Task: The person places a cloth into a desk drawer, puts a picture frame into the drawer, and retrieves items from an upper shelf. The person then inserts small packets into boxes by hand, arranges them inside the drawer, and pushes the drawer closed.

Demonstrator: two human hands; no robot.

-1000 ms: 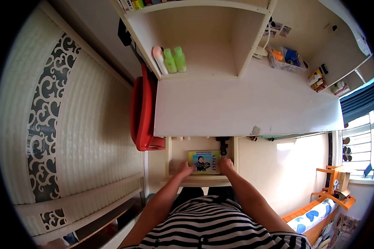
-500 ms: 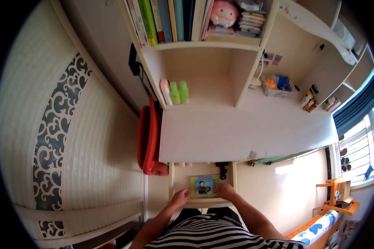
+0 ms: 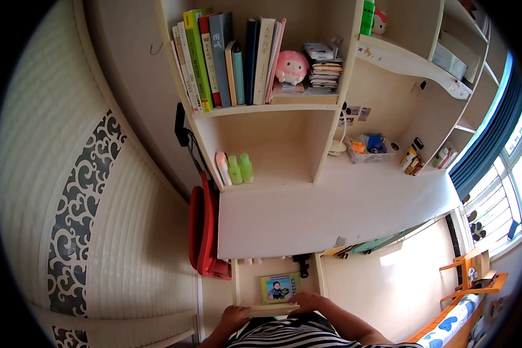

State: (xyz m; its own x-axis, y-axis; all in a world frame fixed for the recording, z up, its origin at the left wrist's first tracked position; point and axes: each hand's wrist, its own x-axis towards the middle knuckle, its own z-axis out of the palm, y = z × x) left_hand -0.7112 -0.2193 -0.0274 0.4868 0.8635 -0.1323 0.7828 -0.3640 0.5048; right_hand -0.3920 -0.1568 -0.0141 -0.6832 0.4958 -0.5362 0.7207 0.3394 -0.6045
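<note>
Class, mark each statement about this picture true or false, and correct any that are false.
1. The drawer is open. True.
2. A flat item with a cartoon figure lies inside the drawer. True.
3. The left hand is holding that item up. False: the hand is at the drawer's front edge.
4. The pink plush toy sits left of the standing books. False: it sits to their right.
5. Two green bottles stand in the compartment below the books. True.

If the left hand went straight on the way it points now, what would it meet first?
Probably the drawer's front panel, right by the left hand; whether they already touch is unclear.
</note>
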